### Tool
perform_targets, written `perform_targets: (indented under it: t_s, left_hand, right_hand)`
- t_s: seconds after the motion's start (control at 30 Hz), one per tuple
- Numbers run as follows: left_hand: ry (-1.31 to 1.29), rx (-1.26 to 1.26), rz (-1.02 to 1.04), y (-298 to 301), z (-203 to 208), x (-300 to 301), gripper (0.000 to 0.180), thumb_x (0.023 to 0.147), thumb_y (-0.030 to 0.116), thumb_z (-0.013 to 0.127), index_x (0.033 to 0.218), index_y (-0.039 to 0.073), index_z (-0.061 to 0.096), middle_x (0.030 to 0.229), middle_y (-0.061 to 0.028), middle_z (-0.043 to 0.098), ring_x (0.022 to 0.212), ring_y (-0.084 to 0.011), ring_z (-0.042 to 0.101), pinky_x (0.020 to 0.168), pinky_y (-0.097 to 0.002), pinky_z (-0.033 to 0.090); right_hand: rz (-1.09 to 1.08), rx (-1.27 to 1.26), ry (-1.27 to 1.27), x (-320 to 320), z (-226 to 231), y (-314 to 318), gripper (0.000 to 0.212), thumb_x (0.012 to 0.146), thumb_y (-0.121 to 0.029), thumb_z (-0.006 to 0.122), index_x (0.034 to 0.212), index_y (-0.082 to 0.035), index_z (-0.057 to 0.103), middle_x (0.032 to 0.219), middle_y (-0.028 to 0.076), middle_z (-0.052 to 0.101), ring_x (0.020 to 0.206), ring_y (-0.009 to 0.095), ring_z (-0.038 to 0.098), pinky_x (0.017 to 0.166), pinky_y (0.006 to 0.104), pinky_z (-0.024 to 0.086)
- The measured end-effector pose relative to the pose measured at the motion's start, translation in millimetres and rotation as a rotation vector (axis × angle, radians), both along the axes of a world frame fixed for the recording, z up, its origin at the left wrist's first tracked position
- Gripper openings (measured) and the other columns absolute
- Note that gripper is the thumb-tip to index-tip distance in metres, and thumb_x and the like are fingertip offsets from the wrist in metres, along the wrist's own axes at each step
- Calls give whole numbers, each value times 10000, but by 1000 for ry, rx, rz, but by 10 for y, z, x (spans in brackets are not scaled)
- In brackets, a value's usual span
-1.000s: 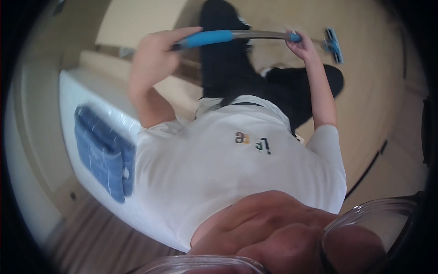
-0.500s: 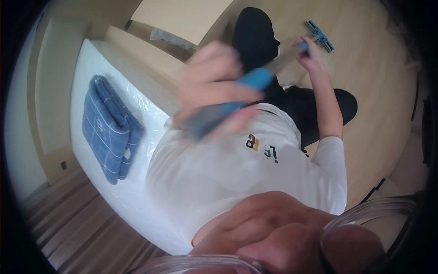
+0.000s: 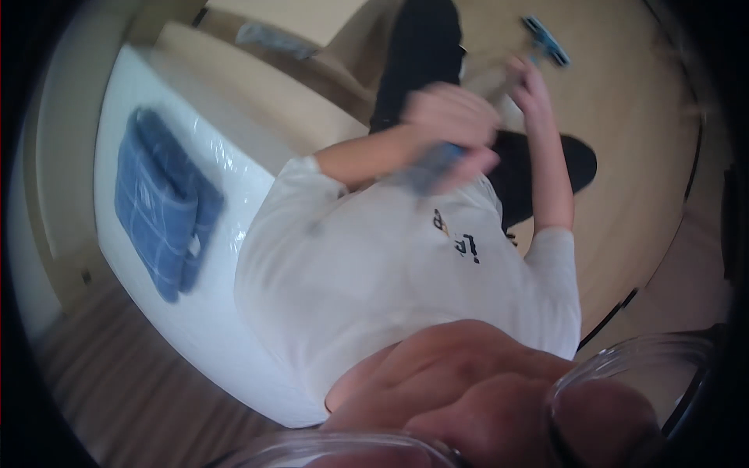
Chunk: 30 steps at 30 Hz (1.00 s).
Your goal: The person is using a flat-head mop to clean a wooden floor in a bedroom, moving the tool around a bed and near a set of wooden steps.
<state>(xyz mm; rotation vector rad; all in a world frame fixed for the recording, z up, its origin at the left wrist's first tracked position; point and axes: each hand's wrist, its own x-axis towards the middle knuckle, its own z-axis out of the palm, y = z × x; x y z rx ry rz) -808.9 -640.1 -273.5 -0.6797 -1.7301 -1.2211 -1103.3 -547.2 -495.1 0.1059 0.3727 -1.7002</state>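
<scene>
Lettering in dark and yellow print is noted on the chest of the white shirt (image 3: pixel 374 265), and pale marks on the folded, blue checked cloth (image 3: pixel 160 210) at left are too blurred to read. The mop head (image 3: pixel 548 42), a narrow blue bar, lies at upper right on smooth, wood-look floor (image 3: pixel 632 132) with open room down to a dark edge strip (image 3: pixel 612 318), well apart from the plastic-covered mattress (image 3: pixel 211 331). At upper centre the left hand (image 3: pixel 456 121), motion-blurred, grips the blue-and-dark mop handle (image 3: pixel 431 165); the right hand (image 3: pixel 528 87) is closed round the pole (image 3: pixel 497 84).
</scene>
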Motion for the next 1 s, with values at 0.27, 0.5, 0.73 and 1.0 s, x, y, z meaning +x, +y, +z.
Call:
perform_targets:
  t_s: [0.27,0.5,0.73,1.0]
  left_hand:
    - [236,283,-345,-365,1146,724,294,858,213,599,604,134,474,516,29,505,415,-90,458,471,-230,360]
    - [15,417,138,-179,208,39,310,812,252,516,583,132,344,468,10,395,416,-100,415,489,-265,367]
    - [-131,80,6,537,-1028,-757,110,648,-100,601,692,-6,566,677,-132,572,658,-299,614,740,-397,526]
    - [-245,363,275,92,353,-58,145,748,31,591,609,18,549,616,-76,566,585,-214,594,659,-369,536]
  right_hand:
    - [-171,230,-69,2079,1703,-103,228,1001,-140,459,870,44,489,861,152,537,901,278,581,906,406,499]
    - [-317,249,255,780,614,-312,251,981,-164,452,848,16,564,857,159,615,895,249,611,869,368,520]
    - [-473,520,288,-765,-342,194,216,958,-135,453,749,-96,413,636,35,434,530,156,439,514,287,432]
    - [-405,485,386,395,568,-192,93,904,-70,505,818,-51,534,759,93,535,711,182,538,656,285,487]
